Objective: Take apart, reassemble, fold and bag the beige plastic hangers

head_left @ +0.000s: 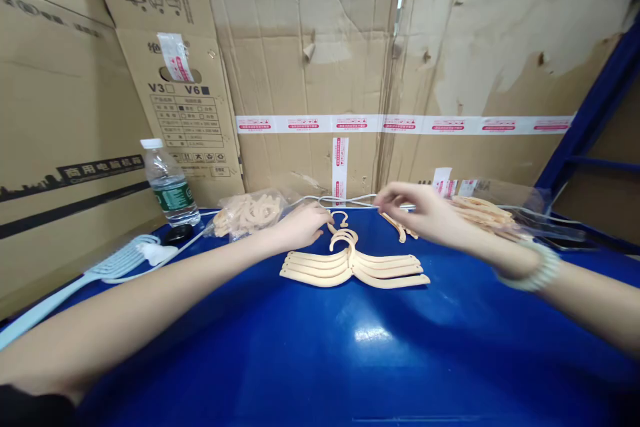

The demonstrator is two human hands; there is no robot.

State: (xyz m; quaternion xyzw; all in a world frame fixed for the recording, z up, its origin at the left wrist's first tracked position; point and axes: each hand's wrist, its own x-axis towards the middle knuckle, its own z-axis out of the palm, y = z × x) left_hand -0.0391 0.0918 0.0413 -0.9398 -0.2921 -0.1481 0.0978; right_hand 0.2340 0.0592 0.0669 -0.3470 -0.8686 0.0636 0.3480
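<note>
Two bags (530,197) of beige hanger parts (255,211), water bottle (171,185), half-open right hand (417,207), left hand (303,225), grip unclear

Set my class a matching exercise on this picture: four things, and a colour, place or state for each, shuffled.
Things:
1. Hangers
2. Bottle
3. Brush
4. Bracelet

Descriptions:
A. Light blue
B. Around the right arm
C. Tan, overlapping one another
D. Transparent, white-capped

Pairs: 1-C, 2-D, 3-A, 4-B
</note>
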